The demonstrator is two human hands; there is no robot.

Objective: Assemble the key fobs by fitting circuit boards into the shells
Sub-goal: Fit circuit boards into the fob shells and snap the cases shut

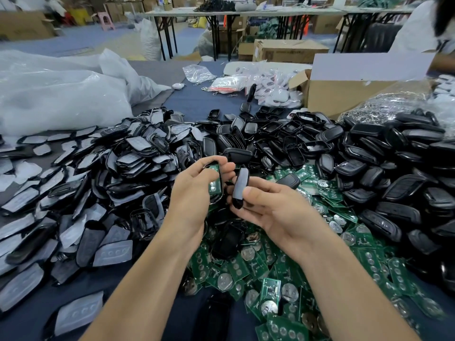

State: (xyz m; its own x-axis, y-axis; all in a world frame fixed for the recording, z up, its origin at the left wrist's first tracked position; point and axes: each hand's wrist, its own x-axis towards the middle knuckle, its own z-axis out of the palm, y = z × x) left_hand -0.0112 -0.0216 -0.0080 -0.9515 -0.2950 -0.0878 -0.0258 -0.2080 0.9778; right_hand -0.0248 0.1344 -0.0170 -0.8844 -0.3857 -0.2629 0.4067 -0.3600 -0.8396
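Both bare forearms come in from the bottom edge and meet above the middle of the table (pixel 152 301). Under them lies a heap of green boards (pixel 248 269), many with round silver cells on them.

The left hand (pixel 194 190) shows its back to the camera, wrist straight, with its fingers (pixel 214 161) curled over the top. It grips a black shell (pixel 219 193) held on edge, and a green board (pixel 215 184) sits inside that shell. The right hand (pixel 273 212) lies palm up just beside it, the fingers bent from below. It pinches a grey-faced shell (pixel 240 185), which stands nearly upright. The thumb (pixel 256 193) presses on its lower side, and its black end pokes out under the thumb. The two shells are close together, almost touching, between the two hands.

To the left of the hands spreads a pile of filmed shells (pixel 98 178), grey faces up. To the right is a pile of plain black shells (pixel 374 168). Behind the hands lie open shell halves (pixel 293 134), hollow side up.

Farther back on the left is a big white bag (pixel 59 97). On the right stands a cardboard box (pixel 344 94), with packets of white fobs (pixel 273 92) beside it. Beyond are folding tables (pixel 221 13) and more cartons on the floor.
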